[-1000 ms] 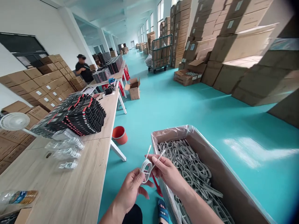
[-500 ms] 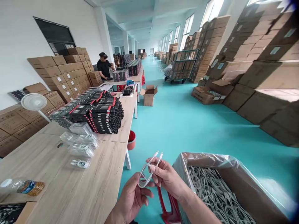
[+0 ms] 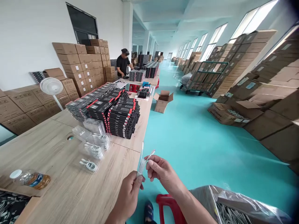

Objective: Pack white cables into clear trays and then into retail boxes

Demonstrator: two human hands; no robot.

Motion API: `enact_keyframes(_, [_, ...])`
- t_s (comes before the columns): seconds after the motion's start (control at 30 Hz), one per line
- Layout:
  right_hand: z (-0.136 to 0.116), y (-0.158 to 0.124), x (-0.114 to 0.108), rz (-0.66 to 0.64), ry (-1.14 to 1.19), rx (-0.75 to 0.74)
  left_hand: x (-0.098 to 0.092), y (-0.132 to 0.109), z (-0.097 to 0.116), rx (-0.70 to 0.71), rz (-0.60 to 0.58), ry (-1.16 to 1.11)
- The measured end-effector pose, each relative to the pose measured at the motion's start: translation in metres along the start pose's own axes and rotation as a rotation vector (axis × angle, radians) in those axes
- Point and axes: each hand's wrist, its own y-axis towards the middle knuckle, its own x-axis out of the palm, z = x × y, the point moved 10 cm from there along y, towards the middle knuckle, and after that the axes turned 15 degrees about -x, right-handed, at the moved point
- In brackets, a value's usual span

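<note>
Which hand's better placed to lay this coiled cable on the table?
Probably the left hand: it grips the coil, nearer the table; the right hand pinches one cable end.

- The left hand [image 3: 132, 189] is raised at the near centre, thumb [image 3: 137, 183] pressed toward its curled fingers in a closed grip.
- The left forearm [image 3: 116, 216], bare, slants up from the near edge toward the far right; only a short stretch shows.
- The right hand [image 3: 161, 169] sits just beside it, slightly farther off and to the right, with thumb and index finger pinched together and the other fingers curled below.
- The right forearm [image 3: 193, 203], also bare, runs from the near right toward the far left.
- One foot [image 3: 149, 211] shows below, between the forearms.
</note>
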Motion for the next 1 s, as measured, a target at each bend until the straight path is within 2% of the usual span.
enact_keyframes(0.1, [0.0, 0.024, -0.009, -0.024, -0.096, -0.033, 0.005, 0.017, -0.011, -0.167, -0.121, -0.406])
enact_keyframes(0.2, [0.008, 0.052, -0.016, -0.064, -0.129, -0.051, 0.007, 0.038, -0.014, -0.245, -0.134, -0.706])
enact_keyframes(0.33, [0.017, 0.096, -0.025, -0.136, -0.062, -0.043, 0.016, 0.079, -0.02, -0.329, -0.101, -0.972])
enact_keyframes(0.43, [0.011, 0.137, -0.037, -0.199, -0.006, -0.048, 0.034, 0.119, -0.014, -0.322, -0.124, -1.134])
enact_keyframes(0.5, [0.004, 0.164, -0.05, -0.224, 0.029, -0.048, 0.044, 0.144, -0.006, -0.301, -0.103, -1.151])
enact_keyframes(0.57, [-0.002, 0.188, -0.063, -0.239, 0.061, -0.042, 0.045, 0.163, 0.002, -0.274, -0.007, -1.036])
enact_keyframes(0.63, [-0.004, 0.208, -0.075, -0.249, 0.079, -0.039, 0.032, 0.169, 0.013, -0.215, 0.19, -0.783])
enact_keyframes(0.7, [-0.002, 0.22, -0.079, -0.271, 0.082, -0.034, 0.012, 0.162, 0.033, -0.102, 0.428, -0.427])
enact_keyframes(0.77, [0.002, 0.226, -0.077, -0.298, 0.081, -0.022, 0.003, 0.151, 0.056, -0.003, 0.574, -0.049])
enact_keyframes(0.83, [0.005, 0.226, -0.069, -0.316, 0.082, -0.013, 0.005, 0.147, 0.068, 0.014, 0.599, 0.245])
enact_keyframes(0.9, [0.005, 0.223, -0.057, -0.323, 0.085, -0.017, 0.004, 0.145, 0.068, -0.029, 0.598, 0.422])
enact_keyframes(1.0, [-0.002, 0.213, -0.031, -0.373, 0.093, -0.042, -0.007, 0.135, 0.064, -0.054, 0.643, 0.438])
